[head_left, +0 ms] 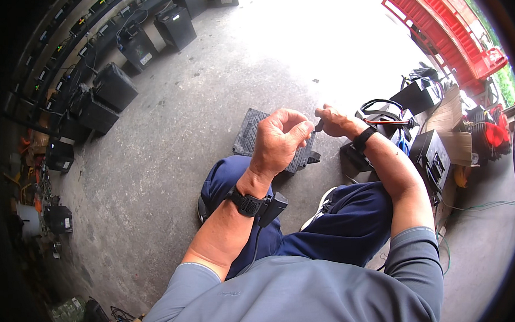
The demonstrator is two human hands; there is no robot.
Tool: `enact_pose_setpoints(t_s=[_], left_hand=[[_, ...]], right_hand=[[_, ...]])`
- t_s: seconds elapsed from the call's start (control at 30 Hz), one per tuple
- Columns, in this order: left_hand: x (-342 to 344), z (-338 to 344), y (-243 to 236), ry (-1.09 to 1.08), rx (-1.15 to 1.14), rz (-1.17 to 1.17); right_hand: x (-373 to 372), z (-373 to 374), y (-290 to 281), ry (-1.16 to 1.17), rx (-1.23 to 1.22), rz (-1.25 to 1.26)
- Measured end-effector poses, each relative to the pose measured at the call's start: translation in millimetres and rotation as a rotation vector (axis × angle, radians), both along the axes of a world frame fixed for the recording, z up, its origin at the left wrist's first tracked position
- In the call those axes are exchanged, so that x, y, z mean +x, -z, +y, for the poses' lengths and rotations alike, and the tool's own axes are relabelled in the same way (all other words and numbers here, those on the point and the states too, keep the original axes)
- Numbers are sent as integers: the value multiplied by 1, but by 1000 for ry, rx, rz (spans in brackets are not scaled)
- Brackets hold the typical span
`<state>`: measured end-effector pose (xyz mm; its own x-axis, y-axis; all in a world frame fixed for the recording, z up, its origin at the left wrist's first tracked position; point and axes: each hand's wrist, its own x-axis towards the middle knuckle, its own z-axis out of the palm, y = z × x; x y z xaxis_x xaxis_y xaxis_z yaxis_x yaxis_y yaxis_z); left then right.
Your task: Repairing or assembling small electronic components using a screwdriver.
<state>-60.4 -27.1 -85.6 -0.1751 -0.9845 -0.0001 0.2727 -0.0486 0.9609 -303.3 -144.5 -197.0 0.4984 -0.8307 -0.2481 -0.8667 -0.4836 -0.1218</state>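
My left hand [279,138] is raised in front of me, thumb and forefinger pinched together; whatever sits in the pinch is too small or hidden to name. Close to its right, my right hand [337,123] is closed with its fingers curled. A small dark piece [319,126] shows at those fingers, toward the left hand, but its kind is unclear. Below and behind the left hand, a black box with a textured top [246,132] stands on the floor between my feet. A black strap or handle [313,157] shows at its right side.
Black battery-like boxes [175,27] line the floor at the far left, beside shelves with small lights. On my right are a black case with cables [431,158], loose wires, and cardboard [446,117]. A red metal frame [434,27] stands at the far right.
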Motion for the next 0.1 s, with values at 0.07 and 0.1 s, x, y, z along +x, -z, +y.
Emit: enact_pose_setpoints(t_s=[0.07, 0.1], left_hand=[[1, 1, 0, -2, 3, -11], [1, 1, 0, 0, 2, 0]], right_hand=[[-1, 0, -1, -69, -76, -43], [0, 0, -1, -69, -75, -44]])
